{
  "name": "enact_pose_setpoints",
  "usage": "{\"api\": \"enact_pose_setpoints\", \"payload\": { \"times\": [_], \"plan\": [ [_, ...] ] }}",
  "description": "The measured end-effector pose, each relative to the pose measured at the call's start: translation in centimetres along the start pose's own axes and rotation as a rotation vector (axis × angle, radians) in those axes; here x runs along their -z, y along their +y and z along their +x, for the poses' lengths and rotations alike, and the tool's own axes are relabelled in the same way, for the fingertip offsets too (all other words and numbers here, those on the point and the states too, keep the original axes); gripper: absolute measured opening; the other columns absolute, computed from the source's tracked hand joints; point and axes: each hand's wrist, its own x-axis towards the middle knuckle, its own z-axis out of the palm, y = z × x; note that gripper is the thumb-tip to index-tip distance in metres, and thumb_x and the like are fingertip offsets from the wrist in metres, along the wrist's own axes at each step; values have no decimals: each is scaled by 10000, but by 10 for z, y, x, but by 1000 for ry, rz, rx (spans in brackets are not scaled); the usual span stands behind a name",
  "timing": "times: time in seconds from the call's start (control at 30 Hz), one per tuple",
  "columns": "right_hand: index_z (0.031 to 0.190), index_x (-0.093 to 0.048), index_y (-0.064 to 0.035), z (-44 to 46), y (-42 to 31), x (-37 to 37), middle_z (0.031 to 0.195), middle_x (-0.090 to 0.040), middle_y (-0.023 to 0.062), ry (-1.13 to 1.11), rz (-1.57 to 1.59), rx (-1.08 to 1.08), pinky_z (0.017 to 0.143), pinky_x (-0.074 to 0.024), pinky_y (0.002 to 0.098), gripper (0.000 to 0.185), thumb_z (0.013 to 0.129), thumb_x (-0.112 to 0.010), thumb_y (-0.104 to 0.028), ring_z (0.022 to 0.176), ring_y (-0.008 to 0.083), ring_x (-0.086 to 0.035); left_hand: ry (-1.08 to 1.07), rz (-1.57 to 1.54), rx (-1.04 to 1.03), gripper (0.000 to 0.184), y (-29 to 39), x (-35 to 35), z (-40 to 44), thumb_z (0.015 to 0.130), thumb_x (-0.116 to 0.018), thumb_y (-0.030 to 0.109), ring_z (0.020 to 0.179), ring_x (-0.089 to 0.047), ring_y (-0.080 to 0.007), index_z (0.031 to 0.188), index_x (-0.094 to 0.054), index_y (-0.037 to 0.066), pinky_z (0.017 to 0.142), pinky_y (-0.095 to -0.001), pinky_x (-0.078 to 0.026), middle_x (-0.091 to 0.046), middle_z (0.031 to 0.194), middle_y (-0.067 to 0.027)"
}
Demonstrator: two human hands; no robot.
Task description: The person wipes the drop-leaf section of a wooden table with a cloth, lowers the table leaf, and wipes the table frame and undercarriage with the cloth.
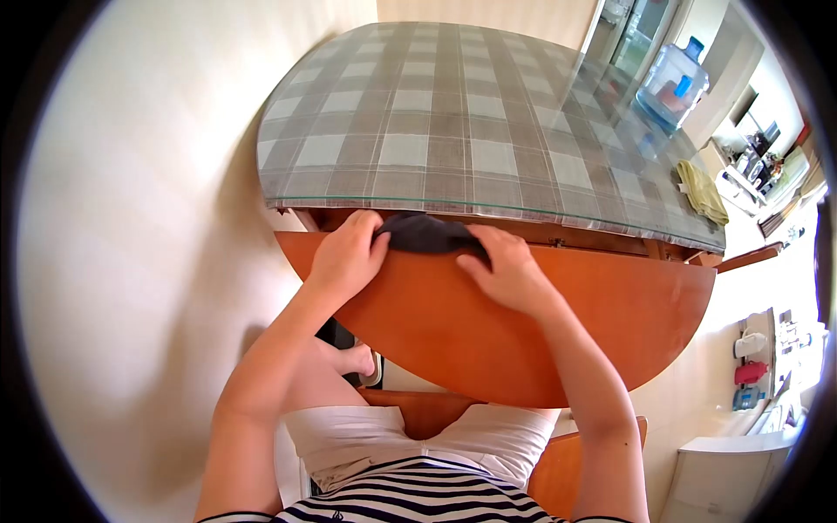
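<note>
A dark, bunched cloth (pixel 425 234) lies over the upper edge of the orange-brown wooden leaf (pixel 471 322), just below the glass-covered table (pixel 436 113). My left hand (pixel 349 254) grips the cloth's left end, its fingers over the leaf's edge. At the cloth's right end is my right hand (pixel 506 268), its thumb and fingers closed around that end. The middle of the cloth spans the space between both hands. The leaf hangs tilted in front of my lap.
A blue water jug (pixel 670 87) stands at the table's right, with a folded yellow cloth (pixel 702 192) near the right corner. The pale wall (pixel 148 218) is close on the left. A white cabinet (pixel 728 475) stands at the lower right.
</note>
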Motion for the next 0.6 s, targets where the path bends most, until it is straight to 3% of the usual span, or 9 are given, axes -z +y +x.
{"api": "enact_pose_setpoints", "payload": {
  "times": [0.03,0.17,0.23,0.27,0.37,0.5,0.53,0.57,0.6],
  "plan": [
    [1372,-467,-62,3,-10,-6,1307,-546,203,-14,-52,21,1031,-392,463,545,904,-631,-288,1204,394,-510,7,-13,-4,151,-11,5,-3,879,-636,138,749,-610,-360,893,-516,48,616,-446,-494,-598,897,-129],
    [1387,-461,-113,21,-36,-32,1267,-543,201,9,-1,76,1002,-411,468,572,876,-663,-268,1169,384,-525,27,185,89,167,-28,16,-6,872,-659,169,742,-619,-334,904,-545,51,615,-434,-509,-609,886,-115],
    [1374,-484,-146,24,-38,-36,1227,-552,201,47,91,129,993,-413,467,562,861,-675,-273,1148,372,-536,55,64,-201,179,-24,21,-5,876,-659,187,807,-628,-321,978,-595,54,671,-415,-520,-614,927,-113],
    [1363,-501,-179,23,-39,-35,1232,-548,192,74,-65,169,995,-412,472,549,853,-683,-269,1133,364,-542,-37,47,-304,268,-23,20,-7,874,-672,226,906,-624,-318,1090,-632,72,767,-410,-518,-613,994,-115],
    [1307,-565,-235,16,-43,-26,1236,-542,164,142,-263,213,1001,-406,487,491,836,-699,-278,1100,329,-558,-70,-79,-315,327,-22,16,-1,871,-685,269,964,-612,-327,1145,-639,97,828,-418,-505,-607,1052,-120],
    [1240,-622,-217,15,-36,-23,1212,-560,154,77,-259,256,1004,-401,492,405,852,-682,-317,1075,322,-574,-363,-79,-228,428,-33,6,15,948,-545,455,978,-612,-344,1180,-650,111,858,-436,-492,-626,1090,-131],
    [1232,-629,-214,22,-35,-24,1169,-582,163,-19,-200,122,996,-408,497,382,877,-644,-353,1054,333,-587,-370,-79,-226,428,-34,4,22,948,-545,455,978,-612,-344,1180,-650,111,858,-436,-492,-626,1090,-131],
    [1225,-636,-212,29,-33,-25,1126,-604,172,-113,-140,-11,988,-415,503,370,903,-605,-390,1033,344,-601,-525,-17,-162,467,-35,2,31,966,-485,488,988,-614,-346,1176,-657,108,869,-438,-488,-634,1103,-135],
    [1234,-637,-194,39,-28,-27,1104,-644,177,-164,-131,-74,968,-432,497,436,958,-468,-488,1036,367,-613,-675,47,-98,515,-34,2,39,985,-425,521,998,-616,-348,1172,-664,105,880,-439,-484,-642,1116,-139]
  ]
}}
